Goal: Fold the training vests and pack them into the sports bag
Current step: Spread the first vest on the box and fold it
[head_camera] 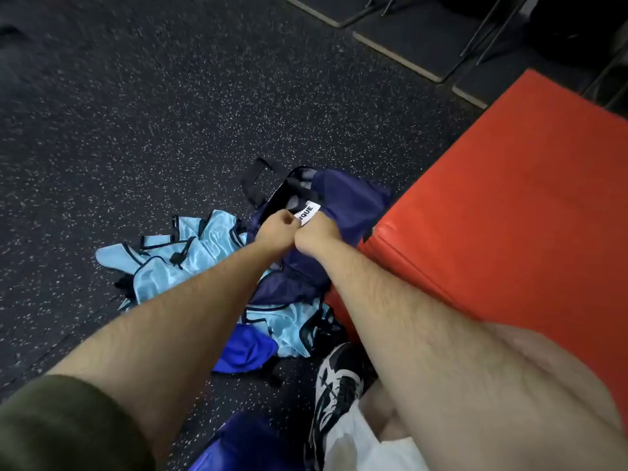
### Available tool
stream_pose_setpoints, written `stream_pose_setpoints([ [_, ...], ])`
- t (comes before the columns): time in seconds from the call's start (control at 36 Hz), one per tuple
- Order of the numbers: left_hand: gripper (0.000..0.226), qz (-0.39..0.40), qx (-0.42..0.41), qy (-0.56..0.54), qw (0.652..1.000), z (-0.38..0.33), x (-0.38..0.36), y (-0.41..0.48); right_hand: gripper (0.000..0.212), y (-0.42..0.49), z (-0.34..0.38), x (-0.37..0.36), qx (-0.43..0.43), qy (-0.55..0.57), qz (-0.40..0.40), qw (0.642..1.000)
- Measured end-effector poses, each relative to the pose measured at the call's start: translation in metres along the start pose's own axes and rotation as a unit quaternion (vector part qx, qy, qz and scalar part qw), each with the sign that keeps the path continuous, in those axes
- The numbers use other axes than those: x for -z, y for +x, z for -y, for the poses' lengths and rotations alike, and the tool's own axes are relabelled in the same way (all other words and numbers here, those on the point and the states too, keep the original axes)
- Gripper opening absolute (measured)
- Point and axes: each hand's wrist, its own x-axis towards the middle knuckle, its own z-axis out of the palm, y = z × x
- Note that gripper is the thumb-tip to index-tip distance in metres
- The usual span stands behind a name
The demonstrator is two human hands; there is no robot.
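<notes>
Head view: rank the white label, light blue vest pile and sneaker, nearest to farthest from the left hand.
1. White label, right beside the left hand, on the bag.
2. Light blue vest pile, on the floor to its left.
3. Sneaker, low in frame, nearest the person.

Glossy pale-blue cloth vests lie on matt, speckled rubber floor beside a rough-textured red mat.

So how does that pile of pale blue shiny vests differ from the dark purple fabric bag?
The pale blue shiny vests are glossy and black-edged; the dark purple fabric bag is duller, with a white label. The vests lie crumpled and untouched; the bag is gripped by the left hand and right hand. Both are soft cloth on the floor.
</notes>
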Motion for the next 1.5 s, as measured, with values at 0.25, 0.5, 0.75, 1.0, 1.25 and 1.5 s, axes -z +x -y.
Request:
stream_pose_setpoints([
  [0.25,0.082,-0.039,0.233,-0.004,0.972,0.063,-0.054,0.035,0.058,0.010,-0.040,-0.025,-0.086,-0.049,0.096,0.990],
  [0.5,0.024,-0.041,0.210,-0.083,0.973,0.081,-0.055,0.045,0.065,0.026,-0.049,-0.040,-0.098,-0.020,0.118,0.988],
  [0.75,0.016,-0.013,-0.023,-0.138,0.990,0.053,-0.033,0.016,0.106,0.038,-0.023,-0.041,-0.174,0.245,0.081,0.950],
  [1.0,0.029,0.059,-0.180,-0.056,0.980,0.005,0.003,-0.018,0.026,0.014,0.005,-0.006,-0.124,0.378,-0.054,0.916],
  [1.25,0.036,-0.144,-0.174,-0.014,0.974,-0.095,0.076,-0.036,0.017,-0.031,0.057,0.078,0.075,0.299,-0.189,0.932],
  [1.5,0.055,-0.097,-0.331,-0.068,0.936,-0.239,0.101,-0.102,0.015,-0.107,0.074,0.205,0.215,0.361,-0.280,0.863],
])
